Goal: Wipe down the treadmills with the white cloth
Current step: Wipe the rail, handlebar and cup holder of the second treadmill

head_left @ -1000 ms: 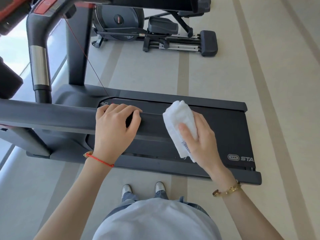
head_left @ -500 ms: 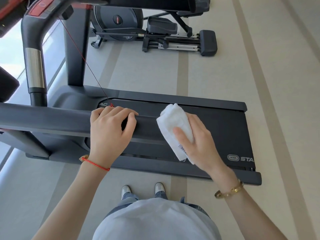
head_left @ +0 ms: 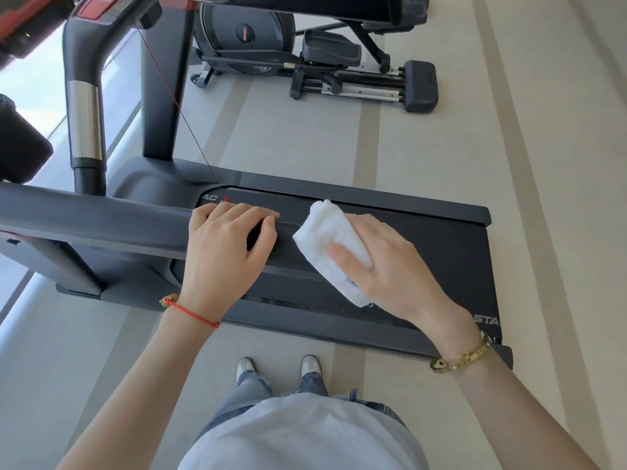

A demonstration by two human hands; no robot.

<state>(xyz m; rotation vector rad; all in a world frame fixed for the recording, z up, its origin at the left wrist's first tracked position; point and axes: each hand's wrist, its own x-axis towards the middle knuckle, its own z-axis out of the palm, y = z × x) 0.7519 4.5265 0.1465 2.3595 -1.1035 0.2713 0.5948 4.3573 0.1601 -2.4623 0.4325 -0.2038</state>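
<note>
Head view: wiping step under way, right hand point(head_left: 390, 266) fingers curled round cloth point(head_left: 330, 245) on rail point(head_left: 101, 220), left hand point(head_left: 224, 252) fingers gripping rail; next, slide cloth along

left hand point(head_left: 224, 252): grips handrail point(head_left: 101, 218) | right hand point(head_left: 390, 269): holds white cloth point(head_left: 325, 232) on handrail | treadmill point(head_left: 441, 252)

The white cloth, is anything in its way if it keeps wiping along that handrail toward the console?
Yes. The left hand grips the handrail right beside the white cloth held by the right hand, blocking that direction. Nothing else visible sits on the rail.
</note>
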